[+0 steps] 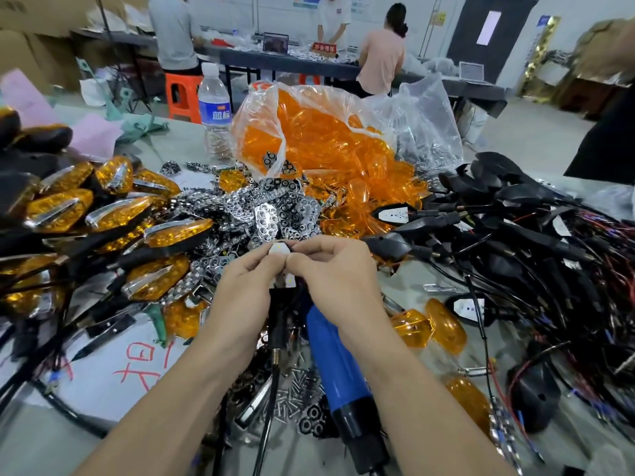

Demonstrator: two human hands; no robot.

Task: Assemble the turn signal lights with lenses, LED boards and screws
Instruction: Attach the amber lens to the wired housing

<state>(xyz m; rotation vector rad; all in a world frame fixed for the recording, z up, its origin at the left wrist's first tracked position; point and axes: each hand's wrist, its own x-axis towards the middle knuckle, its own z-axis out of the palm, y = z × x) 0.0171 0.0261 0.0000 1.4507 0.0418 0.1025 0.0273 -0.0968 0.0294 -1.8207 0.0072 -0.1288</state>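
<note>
One wide-angle head-worn camera looked forward and down at the worktop (185, 146) from close by, with the left hand (240, 283) and right hand (336, 269) meeting at centre. The forearms lay at 7 and 5 o'clock, and a far table (292, 61) showed toward 12 o'clock.

A black housing (279, 314) is standing upright over the middle of the table, the left hand (245, 286) and right hand (338, 269) pinching its head, where a white LED board (280, 249) is showing between the fingertips. Orange lenses (326, 139) are lying heaped behind it, with chrome reflectors (271, 211) piling up just in front of them. Loose screws (292, 393) are lying scattered below the wrists. Finished amber lights (113, 214) are stacking up on the left, and wired black housings (515, 207) are lying tangled on the right.
</note>
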